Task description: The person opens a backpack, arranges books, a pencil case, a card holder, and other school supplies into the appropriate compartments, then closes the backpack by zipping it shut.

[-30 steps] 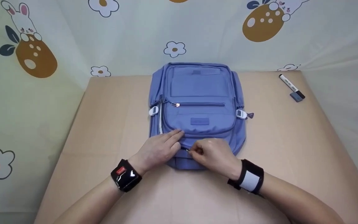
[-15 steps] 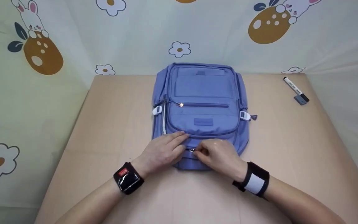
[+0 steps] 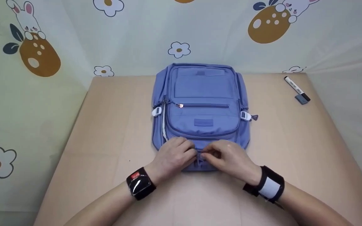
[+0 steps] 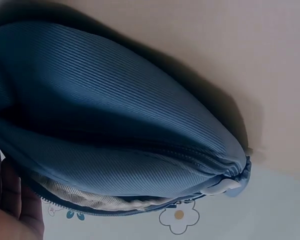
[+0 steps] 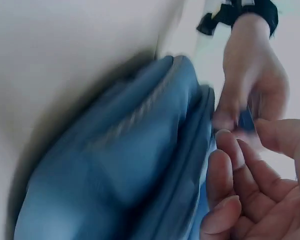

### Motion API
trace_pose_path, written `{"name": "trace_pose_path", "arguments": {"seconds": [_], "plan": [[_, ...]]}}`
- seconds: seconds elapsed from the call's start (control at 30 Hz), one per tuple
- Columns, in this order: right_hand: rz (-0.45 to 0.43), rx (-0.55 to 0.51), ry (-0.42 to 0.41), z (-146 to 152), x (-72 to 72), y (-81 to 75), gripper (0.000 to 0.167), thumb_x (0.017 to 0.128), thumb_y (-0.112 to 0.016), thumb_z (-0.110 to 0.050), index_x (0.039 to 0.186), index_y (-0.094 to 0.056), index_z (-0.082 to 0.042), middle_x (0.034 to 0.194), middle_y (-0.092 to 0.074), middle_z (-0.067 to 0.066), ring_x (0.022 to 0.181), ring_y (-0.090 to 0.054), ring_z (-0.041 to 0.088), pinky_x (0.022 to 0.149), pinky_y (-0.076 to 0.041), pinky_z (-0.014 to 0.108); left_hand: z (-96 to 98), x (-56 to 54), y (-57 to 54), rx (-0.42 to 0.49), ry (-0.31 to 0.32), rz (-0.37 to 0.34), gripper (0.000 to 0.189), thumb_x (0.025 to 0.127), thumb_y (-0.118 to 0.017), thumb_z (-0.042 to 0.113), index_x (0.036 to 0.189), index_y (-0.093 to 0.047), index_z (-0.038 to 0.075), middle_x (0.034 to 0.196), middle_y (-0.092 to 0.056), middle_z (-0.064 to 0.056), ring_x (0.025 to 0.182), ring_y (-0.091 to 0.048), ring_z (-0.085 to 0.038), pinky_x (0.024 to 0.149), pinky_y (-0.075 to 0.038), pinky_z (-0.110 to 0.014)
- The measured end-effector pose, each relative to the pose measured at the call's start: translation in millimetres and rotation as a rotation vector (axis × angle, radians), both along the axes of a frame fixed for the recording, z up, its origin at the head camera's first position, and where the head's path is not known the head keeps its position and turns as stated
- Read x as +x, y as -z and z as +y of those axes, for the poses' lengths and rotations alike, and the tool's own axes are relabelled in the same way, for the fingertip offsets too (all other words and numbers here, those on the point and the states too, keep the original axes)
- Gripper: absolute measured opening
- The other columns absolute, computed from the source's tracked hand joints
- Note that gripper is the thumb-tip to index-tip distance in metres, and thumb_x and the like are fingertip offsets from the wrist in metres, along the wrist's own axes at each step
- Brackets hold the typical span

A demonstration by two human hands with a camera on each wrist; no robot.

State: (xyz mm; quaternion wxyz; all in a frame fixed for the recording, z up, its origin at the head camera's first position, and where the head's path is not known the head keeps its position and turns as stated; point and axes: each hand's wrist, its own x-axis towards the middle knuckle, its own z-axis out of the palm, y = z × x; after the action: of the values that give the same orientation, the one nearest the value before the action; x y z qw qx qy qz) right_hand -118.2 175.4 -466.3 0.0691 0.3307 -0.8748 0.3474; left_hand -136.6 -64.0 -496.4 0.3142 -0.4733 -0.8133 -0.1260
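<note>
A blue backpack [image 3: 203, 110] lies front side up on the table, its bottom toward the person. At its lower front pocket, my left hand [image 3: 174, 157] has curled fingers and pinches a small blue piece of the bag, seen dark blue in the right wrist view. Just beside it my right hand [image 3: 228, 158] brings thumb and index together on the zipper pull of that pocket. A narrow blue tag [image 3: 200, 159] shows between the hands. Fingertips of both hands nearly meet. In the left wrist view the backpack's side [image 4: 120, 100] has an open zipped edge with pale lining.
A black-and-white marker [image 3: 295, 88] and a small grey-blue block [image 3: 301, 99] lie at the table's back right. White buckles [image 3: 245, 115] sit on the bag's sides. A patterned cloth [image 3: 137, 37] surrounds the wooden table [image 3: 115, 131].
The left hand has slid right and toward the person, its flat fingers now curled at the lower pocket. The right hand has shifted slightly right along the zipper. The backpack stays in place.
</note>
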Motion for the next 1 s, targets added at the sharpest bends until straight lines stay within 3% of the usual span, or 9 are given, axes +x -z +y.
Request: {"name": "trace_pose_path", "arguments": {"seconds": [0.17, 0.33, 0.57, 0.7, 1.0], "plan": [[0.287, 0.04, 0.007, 37.2, -13.3, 3.9, 0.013, 0.088, -0.079, -0.01, 0.1, -0.075, -0.013, 0.094, -0.072, -0.005, 0.087, -0.064, 0.014, 0.075, -0.052, 0.035, -8.0, 2.0, -0.6, 0.062, 0.007, -0.022, 0.002, 0.09, -0.073, 0.011, 0.09, -0.072, 0.013, 0.089, -0.064, 0.002, 0.081, -0.058, -0.018, 0.065, -0.047, -0.031], [0.456, 0.069, -0.071, 61.5, -20.1, 16.5, 0.023, 0.08, -0.083, -0.005, 0.1, -0.075, -0.009, 0.1, -0.069, 0.001, 0.09, -0.064, 0.021, 0.077, -0.051, 0.038, -16.5, 5.1, -2.3, 0.126, -0.018, -0.088, 0.004, 0.09, -0.075, 0.014, 0.093, -0.073, 0.012, 0.089, -0.066, 0.001, 0.082, -0.06, -0.019, 0.066, -0.047, -0.032], [0.567, 0.134, -0.103, 57.7, -23.5, 27.3, 0.026, 0.085, -0.081, -0.013, 0.109, -0.073, -0.007, 0.106, -0.067, 0.005, 0.095, -0.062, 0.025, 0.079, -0.051, 0.042, -18.7, 7.3, -9.5, 0.189, -0.066, -0.185, 0.009, 0.093, -0.077, 0.02, 0.094, -0.071, 0.014, 0.091, -0.067, 0.004, 0.084, -0.06, -0.017, 0.066, -0.045, -0.032], [0.623, 0.166, -0.1, 49.1, -26.3, 29.2, 0.022, 0.088, -0.077, -0.015, 0.109, -0.073, -0.008, 0.106, -0.067, 0.005, 0.095, -0.062, 0.027, 0.079, -0.051, 0.044, -19.0, 7.8, -11.9, 0.214, -0.05, -0.205, 0.01, 0.092, -0.078, 0.019, 0.095, -0.071, 0.014, 0.092, -0.068, 0.004, 0.085, -0.061, -0.017, 0.068, -0.047, -0.032], [0.707, 0.158, -0.065, 43.0, -26.7, 32.7, 0.012, 0.092, -0.066, -0.009, 0.1, -0.074, -0.006, 0.096, -0.07, 0.004, 0.081, -0.063, 0.024, 0.063, -0.05, 0.038, -24.0, 8.5, -9.8, 0.156, -0.057, -0.147, 0.01, 0.09, -0.079, 0.019, 0.093, -0.071, 0.014, 0.09, -0.068, 0.003, 0.083, -0.06, -0.017, 0.066, -0.046, -0.032]]}}
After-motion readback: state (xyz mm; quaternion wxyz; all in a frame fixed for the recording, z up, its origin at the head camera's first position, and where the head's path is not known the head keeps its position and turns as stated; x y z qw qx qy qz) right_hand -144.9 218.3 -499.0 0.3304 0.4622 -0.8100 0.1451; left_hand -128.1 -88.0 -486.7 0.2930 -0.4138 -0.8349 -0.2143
